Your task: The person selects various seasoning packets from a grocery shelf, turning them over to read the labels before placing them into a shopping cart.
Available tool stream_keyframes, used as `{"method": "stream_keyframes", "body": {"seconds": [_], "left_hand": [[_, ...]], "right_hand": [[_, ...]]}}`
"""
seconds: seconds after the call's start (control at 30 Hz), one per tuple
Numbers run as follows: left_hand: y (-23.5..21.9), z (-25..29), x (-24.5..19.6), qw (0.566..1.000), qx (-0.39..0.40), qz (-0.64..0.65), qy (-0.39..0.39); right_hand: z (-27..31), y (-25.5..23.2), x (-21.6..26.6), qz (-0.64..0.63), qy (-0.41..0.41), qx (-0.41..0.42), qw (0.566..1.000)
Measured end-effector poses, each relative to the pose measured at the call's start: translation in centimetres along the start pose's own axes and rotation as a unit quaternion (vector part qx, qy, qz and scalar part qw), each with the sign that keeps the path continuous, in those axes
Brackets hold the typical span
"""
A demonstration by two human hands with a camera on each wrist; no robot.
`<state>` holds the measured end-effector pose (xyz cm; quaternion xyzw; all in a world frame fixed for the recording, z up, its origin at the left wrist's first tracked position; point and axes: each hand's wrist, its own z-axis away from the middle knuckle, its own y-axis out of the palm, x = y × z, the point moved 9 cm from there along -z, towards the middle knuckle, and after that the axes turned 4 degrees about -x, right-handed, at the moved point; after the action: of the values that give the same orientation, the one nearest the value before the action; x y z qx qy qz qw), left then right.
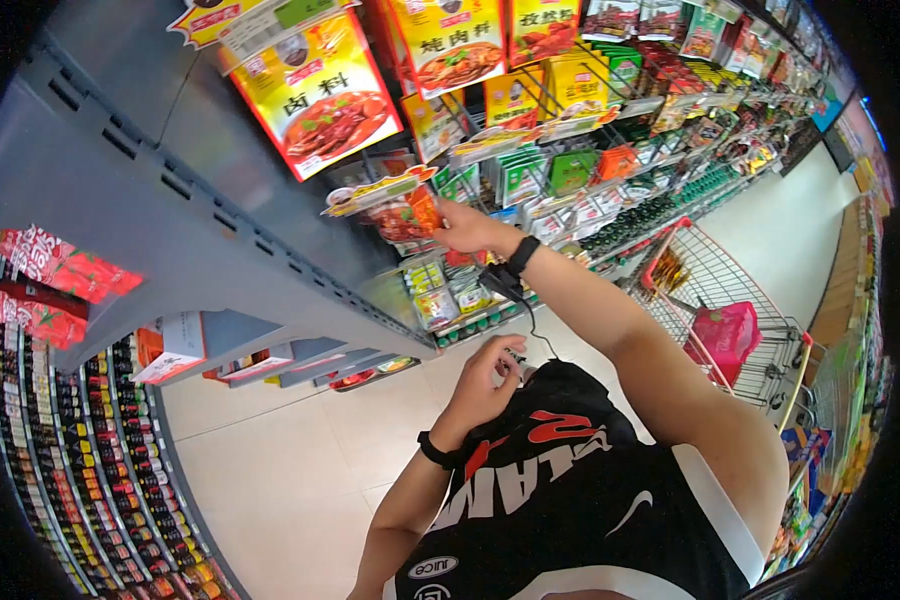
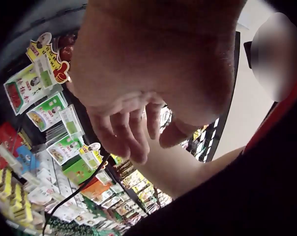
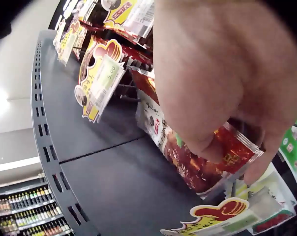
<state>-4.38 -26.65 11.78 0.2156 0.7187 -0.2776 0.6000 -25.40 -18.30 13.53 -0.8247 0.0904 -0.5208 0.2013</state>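
In the head view my right hand (image 1: 473,230) reaches to the shelf and pinches the edge of a red seasoning packet (image 1: 407,217) behind a yellow price tag (image 1: 380,192). The right wrist view shows the thumb over the front of this glossy packet (image 3: 197,169), which has a food picture on it; the fingers behind it are partly hidden. My left hand (image 1: 485,385) hangs in front of the black jersey (image 1: 560,470). Its fingers (image 2: 133,130) curl loosely with nothing between them in the left wrist view.
Large yellow seasoning packets (image 1: 315,100) hang above, with rows of smaller packets to the right. A grey shelf panel (image 1: 220,190) stands at the left. A shopping cart (image 1: 760,330) with a pink bag (image 1: 725,340) is on the right. Bottles (image 1: 100,430) line the lower-left shelves.
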Motion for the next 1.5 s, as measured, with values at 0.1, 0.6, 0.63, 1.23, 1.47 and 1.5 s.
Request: {"method": "stream_keyframes", "body": {"seconds": [0.1,0.6,0.63,1.23,1.47,1.5], "left_hand": [[2.4,0.3,-0.5,0.996,0.081,-0.016,-0.013],[7.2,0.7,7.8,0.987,0.07,-0.106,-0.103],[8.5,0.2,8.5,0.985,0.079,-0.108,-0.113],[28.3,-20.3,6.3,0.992,0.057,0.052,-0.103],[22.8,-28.3,4.6,0.991,-0.056,0.113,-0.035],[21.6,-28.6,4.8,0.993,-0.076,0.076,-0.057]], "right_hand": [[1.3,0.2,-3.6,0.12,0.06,0.001,0.991],[25.6,-3.4,-11.9,0.089,0.171,0.202,0.96],[28.9,-4.0,-14.2,0.133,0.203,0.246,0.938],[66.5,-25.9,-18.7,0.194,0.476,0.13,0.848],[69.6,-29.1,-19.8,0.229,0.444,0.09,0.861],[69.3,-29.3,-19.5,0.228,0.467,0.108,0.848]]}}
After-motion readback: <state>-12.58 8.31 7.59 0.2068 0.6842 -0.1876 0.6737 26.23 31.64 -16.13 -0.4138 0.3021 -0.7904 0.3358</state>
